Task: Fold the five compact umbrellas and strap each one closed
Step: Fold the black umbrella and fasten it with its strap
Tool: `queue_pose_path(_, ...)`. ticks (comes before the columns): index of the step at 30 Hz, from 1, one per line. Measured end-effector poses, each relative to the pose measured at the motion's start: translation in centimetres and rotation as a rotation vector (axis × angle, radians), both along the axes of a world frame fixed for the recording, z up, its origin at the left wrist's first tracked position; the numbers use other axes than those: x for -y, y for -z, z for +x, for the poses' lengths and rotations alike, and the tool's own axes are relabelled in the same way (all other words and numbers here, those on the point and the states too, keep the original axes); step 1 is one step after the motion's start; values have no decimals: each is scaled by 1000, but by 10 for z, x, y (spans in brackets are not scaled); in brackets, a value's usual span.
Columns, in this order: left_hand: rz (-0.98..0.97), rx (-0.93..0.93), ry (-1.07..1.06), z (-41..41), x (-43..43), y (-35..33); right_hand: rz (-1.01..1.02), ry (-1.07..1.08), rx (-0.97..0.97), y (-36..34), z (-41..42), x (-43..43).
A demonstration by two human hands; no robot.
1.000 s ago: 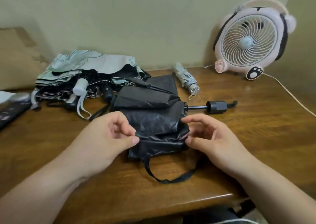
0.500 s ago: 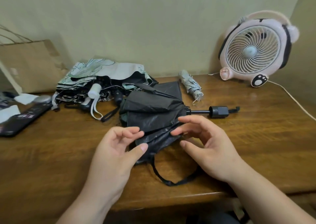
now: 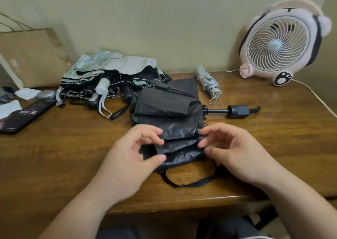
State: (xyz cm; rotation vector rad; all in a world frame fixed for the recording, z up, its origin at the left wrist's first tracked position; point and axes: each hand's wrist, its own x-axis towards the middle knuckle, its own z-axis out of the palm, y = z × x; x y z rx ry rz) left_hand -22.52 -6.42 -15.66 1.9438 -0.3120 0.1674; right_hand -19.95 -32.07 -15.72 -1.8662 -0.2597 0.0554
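A black compact umbrella [image 3: 171,109] lies in the middle of the wooden table [image 3: 73,156], canopy loosely pleated, shaft and black handle [image 3: 238,111] pointing right. Its closing strap [image 3: 187,184] loops toward the front edge. My left hand [image 3: 131,158] grips the left end of the near pleats between fingers and thumb. My right hand [image 3: 235,151] pinches the right end of the same pleats. A heap of unfolded umbrellas [image 3: 113,74], floral and dark, lies at the back left. One grey umbrella [image 3: 207,81] lies folded behind the black one.
A pink and white desk fan [image 3: 280,43] stands at the back right, its cord [image 3: 317,98] running along the right side. A brown paper bag [image 3: 31,56] leans on the wall at the left. A dark phone [image 3: 23,116] and papers lie at the left edge.
Both hands let go of the canopy half a second ago and have now closed on its near pleats again. The head camera has tilted up and back a little.
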Motion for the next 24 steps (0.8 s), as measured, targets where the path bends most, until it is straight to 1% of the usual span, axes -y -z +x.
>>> queue_pose_path(2, 113, -34, 33, -6, -2, 4, -156, -8, 80, 4, -8, 2)
queue_pose_path(4, 106, -21, 34, -8, -5, 5, -218, -20, 123, 6, -14, 2)
queue_pose_path(5, 73, -7, 30, -8, -5, 5, -197, -30, 134, 6, -16, 2)
queue_pose_path(9, -58, 29, 92, -6, 0, 7, 69, -66, 110, 5, -15, 6)
queue_pose_path(10, -51, 34, 102, -5, 1, 9, 105, -73, 92, 5, -14, 7)
queue_pose_path(12, -3, 40, 91, -3, 2, 12, 94, -71, 92, 7, -13, 6)
queue_pose_path(17, 148, 71, 18, -3, 0, 12, -151, -30, 200, 16, -20, 2)
queue_pose_path(20, 285, 104, 4, -5, -7, 8, -239, -96, 311, 13, -28, 0)
queue_pose_path(22, 408, 183, 50, -6, -16, 5, -339, -152, 399, 6, -37, -2)
queue_pose_path(24, 522, 223, 153, -8, -25, 1, -522, -197, 447, 1, -47, -7)
